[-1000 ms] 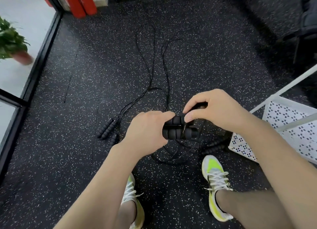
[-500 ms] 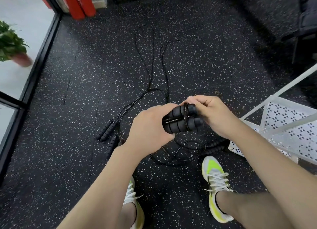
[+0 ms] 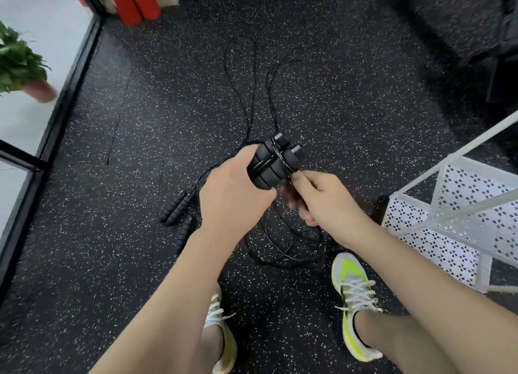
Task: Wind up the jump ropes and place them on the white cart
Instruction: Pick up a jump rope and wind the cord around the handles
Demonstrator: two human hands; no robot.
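Black, ribbed foam handles (image 3: pixel 273 163), two side by side, bound with thin glossy cord (image 3: pixel 280 241) in a few turns across the middle. Gripped at the near end in the left hand (image 3: pixel 232 202), fingers curled round the pair, far ends tilted up and away. Pinched just beside them in the right hand (image 3: pixel 322 197): a strand of the same cord, thumb and forefinger closed on it right at the lower edge of the bundle. Slack in loose loops on the speckled rubber floor (image 3: pixel 336 93) below the hands. More ribbed handles (image 3: pixel 175 209) on the floor to the left, long thin loops stretched away from them. White cart (image 3: pixel 448 219) of perforated metal at the right, near a yellow-green mesh shoe (image 3: pixel 356 295).
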